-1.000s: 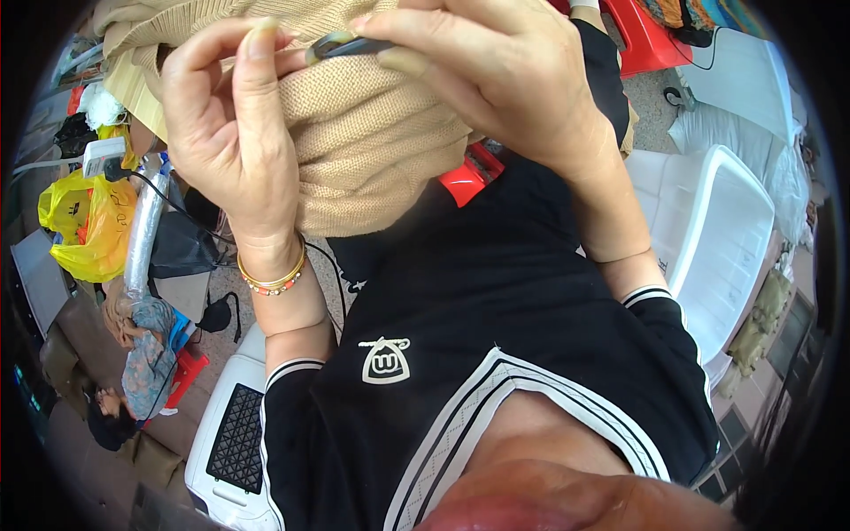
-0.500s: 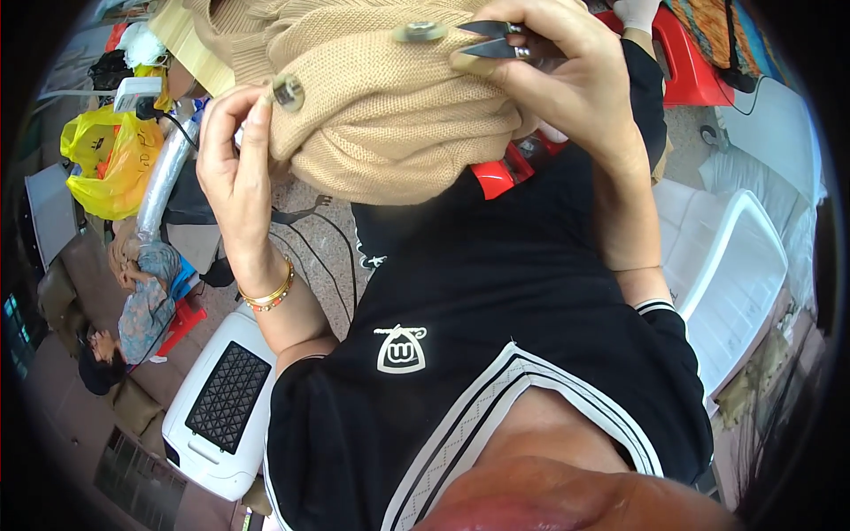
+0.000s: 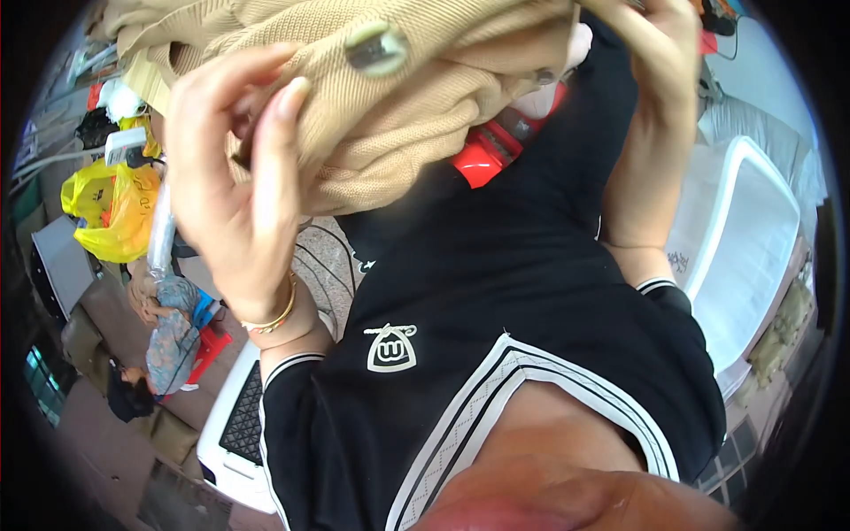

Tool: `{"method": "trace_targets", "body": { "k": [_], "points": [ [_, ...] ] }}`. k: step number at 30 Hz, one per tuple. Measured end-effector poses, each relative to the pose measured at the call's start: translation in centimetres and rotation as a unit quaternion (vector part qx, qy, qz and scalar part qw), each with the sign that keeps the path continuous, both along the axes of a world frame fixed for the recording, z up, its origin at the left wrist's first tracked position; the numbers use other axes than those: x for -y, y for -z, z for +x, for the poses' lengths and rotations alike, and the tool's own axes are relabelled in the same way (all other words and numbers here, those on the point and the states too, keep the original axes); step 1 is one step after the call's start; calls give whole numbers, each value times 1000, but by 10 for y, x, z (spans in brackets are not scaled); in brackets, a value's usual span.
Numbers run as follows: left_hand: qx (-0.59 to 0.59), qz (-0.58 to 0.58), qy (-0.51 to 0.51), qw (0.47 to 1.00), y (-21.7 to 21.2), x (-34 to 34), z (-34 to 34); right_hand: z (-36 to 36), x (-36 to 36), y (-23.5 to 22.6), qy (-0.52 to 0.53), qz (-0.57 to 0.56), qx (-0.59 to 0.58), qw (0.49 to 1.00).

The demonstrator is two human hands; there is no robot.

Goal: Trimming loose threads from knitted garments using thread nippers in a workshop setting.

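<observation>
A tan knit cardigan (image 3: 398,133) is bunched up in front of me at the top of the view. On its raised front band a large round button (image 3: 378,49) shows, slightly blurred. My left hand (image 3: 235,168) grips the band's edge between thumb and bent fingers, just left of that button. At the upper right, my right hand (image 3: 660,44) is up against the cardigan's far edge, its fingertips cut off by the frame. Only a dark bit of the thread snips shows among its fingers.
Beneath the cardigan is a red plastic piece (image 3: 482,159). A clear plastic bin (image 3: 744,239) stands to my right. On the left are a yellow bag (image 3: 115,212), a white case with a black panel (image 3: 235,425), cables, and another person (image 3: 168,345) seated farther off.
Both hands have lifted the cardigan up and closer. My right hand has moved up and right, taking the thread snips mostly out of view. The button by my left hand appears larger.
</observation>
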State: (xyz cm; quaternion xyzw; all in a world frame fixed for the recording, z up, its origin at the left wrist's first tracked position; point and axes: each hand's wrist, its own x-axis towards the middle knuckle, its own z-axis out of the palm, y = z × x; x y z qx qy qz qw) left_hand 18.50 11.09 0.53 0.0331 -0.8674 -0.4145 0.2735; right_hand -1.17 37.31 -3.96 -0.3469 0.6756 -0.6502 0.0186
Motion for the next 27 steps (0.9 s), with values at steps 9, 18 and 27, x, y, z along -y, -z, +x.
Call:
{"method": "trace_targets", "body": {
  "k": [9, 18, 27],
  "points": [
    [10, -134, -4, 991, 16, -3, -16, 51, 66, 8, -40, 74, -283, 955],
    [26, -194, 21, 980, 14, 5, -31, 58, 76, -7, -19, 193, -182, 964],
    [-22, -203, 44, 978, 18, 7, -37, 45, 84, 12, -115, 59, 33, 991]
  ]
}}
